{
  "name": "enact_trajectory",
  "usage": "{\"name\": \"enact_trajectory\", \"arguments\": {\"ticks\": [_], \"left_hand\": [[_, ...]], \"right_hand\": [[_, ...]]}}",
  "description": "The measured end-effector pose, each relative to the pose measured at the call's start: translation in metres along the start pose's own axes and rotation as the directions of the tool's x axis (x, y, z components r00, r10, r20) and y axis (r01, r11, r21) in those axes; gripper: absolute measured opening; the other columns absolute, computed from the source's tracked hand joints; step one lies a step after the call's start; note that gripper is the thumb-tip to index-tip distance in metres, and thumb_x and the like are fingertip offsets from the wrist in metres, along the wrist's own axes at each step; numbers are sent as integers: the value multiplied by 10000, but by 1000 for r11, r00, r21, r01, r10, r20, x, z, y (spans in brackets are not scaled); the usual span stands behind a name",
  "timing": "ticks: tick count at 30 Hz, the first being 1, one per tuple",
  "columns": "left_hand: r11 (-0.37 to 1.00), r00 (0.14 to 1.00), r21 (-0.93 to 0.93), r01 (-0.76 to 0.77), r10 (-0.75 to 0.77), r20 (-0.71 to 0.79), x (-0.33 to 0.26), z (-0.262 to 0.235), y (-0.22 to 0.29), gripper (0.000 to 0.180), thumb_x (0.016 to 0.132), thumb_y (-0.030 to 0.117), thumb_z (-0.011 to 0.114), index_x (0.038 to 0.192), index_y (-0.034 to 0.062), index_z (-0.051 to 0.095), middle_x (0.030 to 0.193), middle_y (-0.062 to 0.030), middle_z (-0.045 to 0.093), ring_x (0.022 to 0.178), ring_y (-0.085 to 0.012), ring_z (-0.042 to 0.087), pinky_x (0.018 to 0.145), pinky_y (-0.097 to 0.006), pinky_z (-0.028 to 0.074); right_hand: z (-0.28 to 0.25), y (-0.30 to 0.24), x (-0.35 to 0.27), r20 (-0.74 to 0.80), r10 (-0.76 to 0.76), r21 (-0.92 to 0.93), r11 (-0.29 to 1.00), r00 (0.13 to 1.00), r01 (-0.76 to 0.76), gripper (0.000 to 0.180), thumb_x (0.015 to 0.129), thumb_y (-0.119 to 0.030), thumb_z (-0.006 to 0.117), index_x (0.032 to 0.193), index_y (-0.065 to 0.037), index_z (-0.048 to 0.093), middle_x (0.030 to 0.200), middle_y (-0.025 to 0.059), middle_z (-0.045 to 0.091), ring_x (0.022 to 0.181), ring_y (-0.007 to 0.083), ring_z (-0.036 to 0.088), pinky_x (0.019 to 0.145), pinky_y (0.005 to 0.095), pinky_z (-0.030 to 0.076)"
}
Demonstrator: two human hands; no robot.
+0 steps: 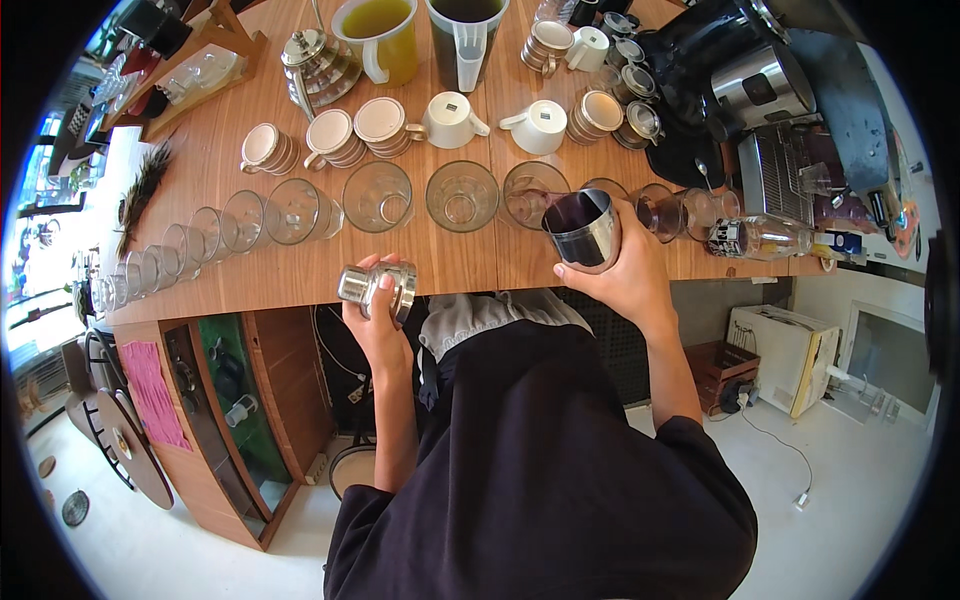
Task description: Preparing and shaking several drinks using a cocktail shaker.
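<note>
My left hand (380,325) is closed round the steel top of a cocktail shaker (403,285), held sideways just off the counter's front edge. In my right hand (635,270) is the steel shaker tin (583,245), tilted to the left with dark purple liquid at its mouth. The tin's lip is beside a drinking glass (527,185), where a purplish streak shows; I cannot tell how much liquid the glass holds. To its left stands another see-through glass (462,195). Partly hidden behind my right hand, a glass with a reddish-brown tint (657,212) continues the row.
Several glasses curve left along the wooden counter (270,275). Behind them stand striped cups (381,122), white mugs (541,128), a steel kettle (318,65), a jug of yellow liquid (385,40) and a dark-filled jug (466,45). A glass bottle (770,238) lies at right.
</note>
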State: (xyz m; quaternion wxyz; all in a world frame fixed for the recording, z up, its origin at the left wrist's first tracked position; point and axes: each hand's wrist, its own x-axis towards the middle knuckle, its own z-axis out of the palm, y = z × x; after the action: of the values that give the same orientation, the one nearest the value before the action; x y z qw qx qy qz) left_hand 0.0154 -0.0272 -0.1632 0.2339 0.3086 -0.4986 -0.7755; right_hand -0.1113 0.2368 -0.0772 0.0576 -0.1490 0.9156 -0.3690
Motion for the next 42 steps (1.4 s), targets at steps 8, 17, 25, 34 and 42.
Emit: {"name": "enact_trajectory", "arguments": {"ticks": [8,17,25,34,42], "left_hand": [[1000,1000,5,21,-21,-11,-3,1,-2,335,971,112,598,1265,-46,564,1176,-204,685,988,-259,696,820,-383,596],[1000,1000,10,25,-25,-11,-2,-1,-3,339,971,120,603,1266,-42,563,1185,-205,683,1015,-261,698,831,-385,599],[999,999,12,31,-31,-13,-4,-2,-3,344,975,125,604,1272,-43,556,1190,-204,684,1026,-261,697,847,-386,594],[998,998,1,55,-55,-31,-5,-4,-2,347,976,123,613,1274,-45,556,1187,-205,688,1042,-257,697,855,-369,591],[999,998,-25,43,-44,-42,-5,-5,-3,334,973,120,618,1260,-43,563,1163,-202,692,954,-241,704,824,-366,595]], "right_hand": [[-5,-6,0,63,57,-62,997,996,-53,830,639,-367,911,1288,4,553,1099,230,696,1018,402,690,885,455,542],[-8,-9,1,68,60,-101,993,996,-53,830,635,-336,937,1304,-19,563,1108,197,712,1032,371,701,908,435,539],[-11,-12,1,92,78,-122,990,993,-66,820,641,-358,930,1286,-3,567,1115,213,711,1031,385,699,914,447,536],[-13,-16,2,104,66,-142,989,992,-51,850,638,-375,927,1295,22,562,1106,227,711,1026,388,704,910,445,541],[-15,-19,4,114,80,-177,982,990,-59,868,633,-385,927,1291,40,554,1094,234,708,1024,387,705,905,435,542]]}}
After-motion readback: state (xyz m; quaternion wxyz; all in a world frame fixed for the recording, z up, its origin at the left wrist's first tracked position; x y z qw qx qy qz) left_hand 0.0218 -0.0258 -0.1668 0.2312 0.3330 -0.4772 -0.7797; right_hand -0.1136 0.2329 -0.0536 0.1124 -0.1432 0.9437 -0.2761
